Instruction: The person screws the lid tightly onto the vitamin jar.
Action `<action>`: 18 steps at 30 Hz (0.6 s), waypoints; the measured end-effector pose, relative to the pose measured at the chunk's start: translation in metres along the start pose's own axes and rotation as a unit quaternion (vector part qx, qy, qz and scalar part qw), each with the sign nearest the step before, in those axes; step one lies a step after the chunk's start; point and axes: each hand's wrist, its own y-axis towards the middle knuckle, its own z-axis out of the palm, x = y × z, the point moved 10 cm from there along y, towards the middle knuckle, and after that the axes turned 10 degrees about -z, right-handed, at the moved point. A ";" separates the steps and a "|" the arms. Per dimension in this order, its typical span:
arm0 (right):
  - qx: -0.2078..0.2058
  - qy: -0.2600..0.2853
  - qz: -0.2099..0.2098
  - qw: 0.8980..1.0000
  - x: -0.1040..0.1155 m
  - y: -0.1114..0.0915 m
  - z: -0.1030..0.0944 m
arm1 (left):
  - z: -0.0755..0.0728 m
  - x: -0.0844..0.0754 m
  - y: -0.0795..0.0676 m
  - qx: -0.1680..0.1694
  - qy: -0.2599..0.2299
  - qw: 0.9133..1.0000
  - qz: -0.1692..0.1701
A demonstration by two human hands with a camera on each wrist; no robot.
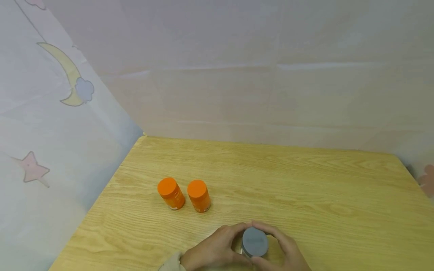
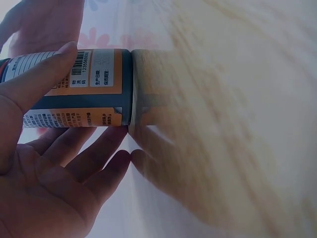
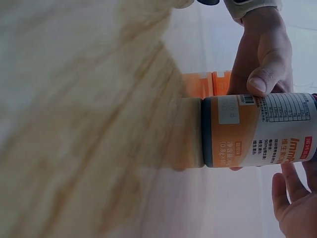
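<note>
A vitamin bottle (image 1: 255, 242) with a grey cap stands upright on the table between both hands, near the front edge of the head view. Its orange and white printed label shows in the right wrist view. My left hand (image 1: 217, 246) grips the bottle's body, thumb on the near side and fingers round the far side. From the right, my right hand (image 1: 286, 248) holds the bottle near its cap, with fingers behind and thumb in front. In the right wrist view that hand (image 3: 299, 201) is partly hidden by the bottle (image 3: 257, 129).
Two orange bottles with orange lids, one on the left (image 1: 171, 193) and one beside it (image 1: 199, 195), stand farther back and left on the wood-grain table (image 1: 305, 184). Pale printed cloth (image 1: 217, 94) hangs behind the table and along its left side.
</note>
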 end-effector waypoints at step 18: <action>0.034 0.034 -0.041 0.998 0.009 0.005 0.002 | 0.000 -0.003 0.001 -0.007 0.036 0.999 0.004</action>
